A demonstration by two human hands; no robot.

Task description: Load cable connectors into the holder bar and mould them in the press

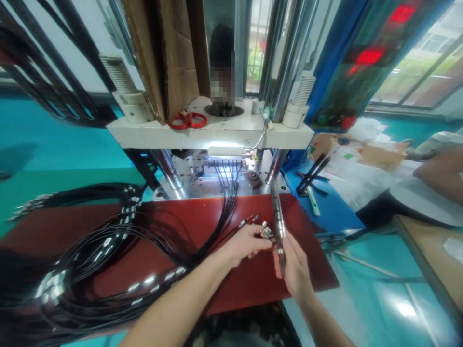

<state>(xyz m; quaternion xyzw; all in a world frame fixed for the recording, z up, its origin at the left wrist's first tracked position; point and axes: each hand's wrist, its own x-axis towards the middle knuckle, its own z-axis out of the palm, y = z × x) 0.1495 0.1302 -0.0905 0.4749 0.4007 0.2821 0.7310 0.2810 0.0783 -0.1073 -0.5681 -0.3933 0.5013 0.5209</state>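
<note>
My left hand [246, 242] is closed in a pinch around a small bunch of cable ends with shiny metal connectors [266, 233]. Beside it, my right hand [297, 266] grips the near end of a long, narrow metal bar [278, 212], which has notches along its length and points away from me. The connectors are close to the bar's left side; whether they touch it I cannot tell. Both hands are over a red-brown board [235, 289]. Black cables [227, 205] run from the board into a lit fixture [226, 166] in the press.
Coiled black cables [97, 246] cover the board's left side. Behind it stands a press with a white plate [155, 137] and steel posts; red-handled scissors [188, 120] lie on the plate. Tools [313, 198] rest on a blue surface at right. Another person's arm [443, 171] is at far right.
</note>
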